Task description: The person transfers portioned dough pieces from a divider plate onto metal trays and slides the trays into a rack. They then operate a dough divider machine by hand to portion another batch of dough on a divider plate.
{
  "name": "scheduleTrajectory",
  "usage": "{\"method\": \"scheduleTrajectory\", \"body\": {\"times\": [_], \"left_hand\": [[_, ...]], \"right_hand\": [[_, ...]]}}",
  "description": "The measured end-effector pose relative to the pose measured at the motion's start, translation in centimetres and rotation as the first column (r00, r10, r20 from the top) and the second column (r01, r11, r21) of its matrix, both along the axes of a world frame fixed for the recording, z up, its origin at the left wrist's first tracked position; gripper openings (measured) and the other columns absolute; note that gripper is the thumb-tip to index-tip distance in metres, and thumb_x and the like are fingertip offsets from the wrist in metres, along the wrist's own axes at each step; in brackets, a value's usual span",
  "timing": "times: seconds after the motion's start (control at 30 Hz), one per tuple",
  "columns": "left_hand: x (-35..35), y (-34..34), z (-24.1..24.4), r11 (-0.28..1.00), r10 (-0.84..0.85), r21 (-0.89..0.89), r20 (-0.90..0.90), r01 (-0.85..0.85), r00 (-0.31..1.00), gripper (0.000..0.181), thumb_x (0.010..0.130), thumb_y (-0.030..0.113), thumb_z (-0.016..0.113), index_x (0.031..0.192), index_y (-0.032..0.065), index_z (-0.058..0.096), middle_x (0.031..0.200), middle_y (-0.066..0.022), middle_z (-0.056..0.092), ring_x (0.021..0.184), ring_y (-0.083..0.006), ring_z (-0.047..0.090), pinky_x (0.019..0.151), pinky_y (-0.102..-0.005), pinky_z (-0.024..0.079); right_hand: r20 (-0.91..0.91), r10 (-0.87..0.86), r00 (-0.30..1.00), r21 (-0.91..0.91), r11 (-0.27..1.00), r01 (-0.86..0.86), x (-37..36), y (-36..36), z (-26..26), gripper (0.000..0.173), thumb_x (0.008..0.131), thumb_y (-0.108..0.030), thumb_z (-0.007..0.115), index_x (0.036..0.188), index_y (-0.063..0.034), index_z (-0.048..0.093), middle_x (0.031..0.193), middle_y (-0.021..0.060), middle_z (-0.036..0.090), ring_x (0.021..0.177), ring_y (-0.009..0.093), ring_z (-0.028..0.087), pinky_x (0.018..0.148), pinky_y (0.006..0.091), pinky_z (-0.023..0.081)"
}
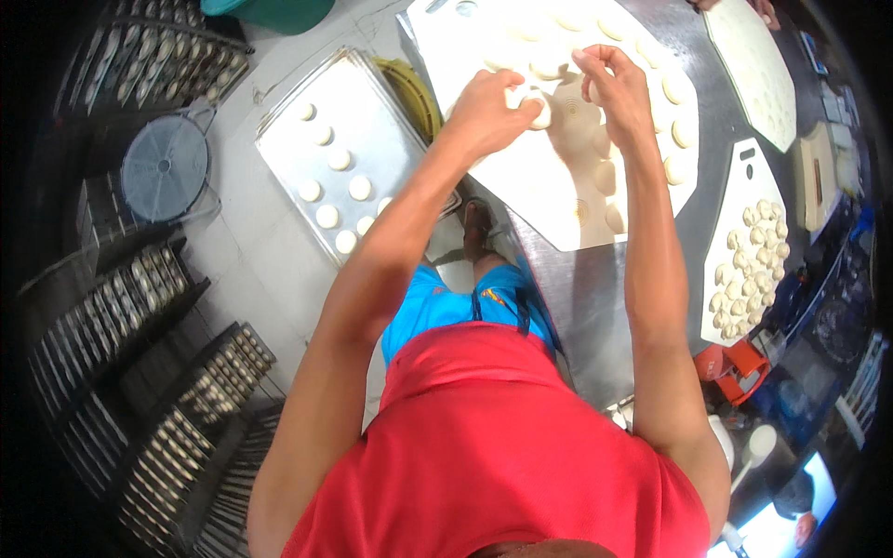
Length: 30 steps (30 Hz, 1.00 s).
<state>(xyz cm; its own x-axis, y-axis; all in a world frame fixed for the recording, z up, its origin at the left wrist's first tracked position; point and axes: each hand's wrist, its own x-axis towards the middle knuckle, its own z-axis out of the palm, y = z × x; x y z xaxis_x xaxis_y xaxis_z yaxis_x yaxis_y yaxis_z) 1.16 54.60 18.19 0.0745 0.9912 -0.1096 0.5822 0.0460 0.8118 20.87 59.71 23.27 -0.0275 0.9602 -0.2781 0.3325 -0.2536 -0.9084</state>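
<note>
My left hand [492,111] grips a round piece of dough [538,111] between thumb and fingers, above a large white board [537,202] on the metal table. To its right my right hand [610,87] is raised with its fingers curled; a pale bit, perhaps dough, shows by its fingers, but its hold is unclear. Flattened dough rounds [685,132] line the board's right side, and more lie near its far edge, washed out by glare. Left of the table, a metal baking tray [384,132] bears several dough balls [339,160].
A white board [713,279] of small filled dough pieces lies right on the metal table [593,300]; another white board [757,77] is beyond, near another person's hands [766,12]. Racks of loaded trays [223,376] stand left, near a grey round lid [165,167]. A green tub [279,14] is at the top.
</note>
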Motion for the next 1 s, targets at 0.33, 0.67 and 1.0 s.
{"method": "scheduleTrajectory", "body": {"times": [0.33, 0.67, 1.0], "left_hand": [[-1.8, -4.7, 1.3, 0.987, 0.078, 0.116, 0.234, -0.108, 0.969, 0.041, 0.076, 0.029, 0.075, 0.11, 0.0063, 0.07, 0.099, -0.0161, 0.074, 0.091, -0.0348, 0.07, 0.084, -0.0418, 0.055], [-20.2, -11.2, -15.9, 0.888, 0.314, -0.312, -0.124, -0.337, 0.941, 0.038, 0.083, 0.031, 0.075, 0.114, 0.0098, 0.072, 0.105, -0.0101, 0.075, 0.096, -0.0291, 0.072, 0.088, -0.0421, 0.055], [-21.8, -12.6, -17.3, 0.952, 0.282, -0.086, -0.123, -0.293, 0.952, 0.037, 0.086, 0.016, 0.067, 0.122, 0.0079, 0.061, 0.119, -0.0168, 0.059, 0.11, -0.0361, 0.058, 0.095, -0.044, 0.048]], "right_hand": [[0.479, 0.117, 0.87, 0.008, 0.99, -0.138, -1.3, 2.8, -2.5, 0.044, 0.08, -0.036, 0.082, 0.102, -0.0006, 0.068, 0.089, 0.0053, 0.069, 0.075, 0.012, 0.06, 0.068, 0.0278, 0.047], [0.325, 0.212, 0.922, 0.192, 0.94, -0.284, -12.6, -13.8, 2.0, 0.05, 0.083, -0.012, 0.083, 0.126, -0.0004, 0.06, 0.117, 0.0097, 0.067, 0.101, 0.017, 0.062, 0.088, 0.0306, 0.05], [0.372, 0.353, 0.859, -0.007, 0.926, -0.377, -27.1, -9.7, -15.3, 0.046, 0.087, -0.029, 0.077, 0.122, -0.0028, 0.064, 0.114, 0.0211, 0.071, 0.106, 0.036, 0.069, 0.093, 0.0432, 0.052]]}}
